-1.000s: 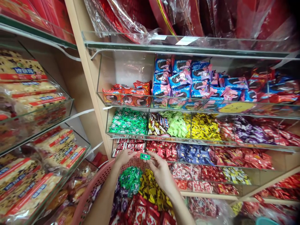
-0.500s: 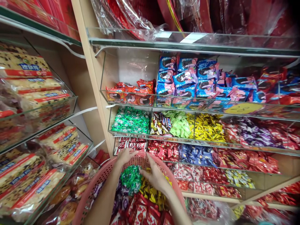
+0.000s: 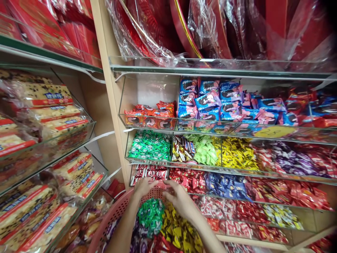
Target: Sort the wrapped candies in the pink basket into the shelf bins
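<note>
Shop shelving, pale wood upright (image 3: 110,105) with glass-fronted tiers, fills the view.

- Top tier, 12 o'clock: red boxes (image 3: 184,28) in clear wrap.
- Second tier: orange snack packs (image 3: 151,116) at 11 o'clock of the hands; blue biscuit packs (image 3: 207,100) just beside them toward 3 o'clock.
- Third tier, running toward 3 o'clock: shelf green sweets (image 3: 150,146), lime sweets (image 3: 205,149), shelf yellow sweets (image 3: 237,153), each in its own compartment.
- Fourth tier: red sweets (image 3: 186,177), then dark blue sweets (image 3: 223,182).
- Side bay, 9 o'clock: wrapped cake slabs (image 3: 47,98) stacked on glass shelves.

Pink basket (image 3: 113,214), bottom centre at 6 o'clock, perforated wall, its far rim up against the fourth tier. Contents: green sweets heap (image 3: 151,214) in the middle, yellow sweets heap (image 3: 180,233) touching it on the 3 o'clock side, purple sweets (image 3: 137,239) at 7 o'clock of the green.

Left hand (image 3: 143,186): on the basket's far rim, fingers laid over it and slightly spread; whether they clamp the rim cannot be told.

Right hand (image 3: 181,200): just beside the left, above the yellow heap, at 1 o'clock of the green heap; fingers loosely bent and apart, nothing seen between them.
</note>
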`<action>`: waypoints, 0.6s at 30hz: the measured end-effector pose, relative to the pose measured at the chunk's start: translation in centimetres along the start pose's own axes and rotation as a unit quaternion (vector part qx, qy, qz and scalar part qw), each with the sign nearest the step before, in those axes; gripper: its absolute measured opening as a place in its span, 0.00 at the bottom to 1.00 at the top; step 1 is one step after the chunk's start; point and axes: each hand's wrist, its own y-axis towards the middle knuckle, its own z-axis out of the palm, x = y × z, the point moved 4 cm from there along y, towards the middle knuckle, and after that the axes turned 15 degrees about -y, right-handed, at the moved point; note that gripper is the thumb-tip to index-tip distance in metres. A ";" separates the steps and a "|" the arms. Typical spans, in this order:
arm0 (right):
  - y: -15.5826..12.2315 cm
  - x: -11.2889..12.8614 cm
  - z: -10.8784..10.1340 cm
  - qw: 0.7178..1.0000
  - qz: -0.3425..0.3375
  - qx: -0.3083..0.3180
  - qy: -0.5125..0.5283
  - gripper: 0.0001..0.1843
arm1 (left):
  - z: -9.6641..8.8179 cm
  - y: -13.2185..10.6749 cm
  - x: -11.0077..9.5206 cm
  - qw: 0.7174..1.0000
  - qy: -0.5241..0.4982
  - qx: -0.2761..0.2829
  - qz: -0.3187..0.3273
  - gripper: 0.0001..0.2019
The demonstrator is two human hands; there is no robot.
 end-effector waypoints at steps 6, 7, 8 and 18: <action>6.6 5.5 -5.1 0.988 -0.073 -0.082 -0.109 0.15 | 0.3 0.2 0.5 1.000 -0.015 -0.002 0.001 0.28; 7.6 6.2 -5.4 0.983 -0.062 -0.091 -0.146 0.15 | 0.4 0.3 0.6 1.000 -0.014 -0.002 0.001 0.28; 8.5 6.7 -5.4 0.976 -0.044 -0.092 -0.194 0.14 | 0.4 0.4 0.7 1.000 -0.013 0.000 0.001 0.28; 11.7 7.6 -4.2 0.909 0.052 -0.025 -0.413 0.12 | 0.0 0.2 0.5 1.000 -0.019 0.000 0.002 0.25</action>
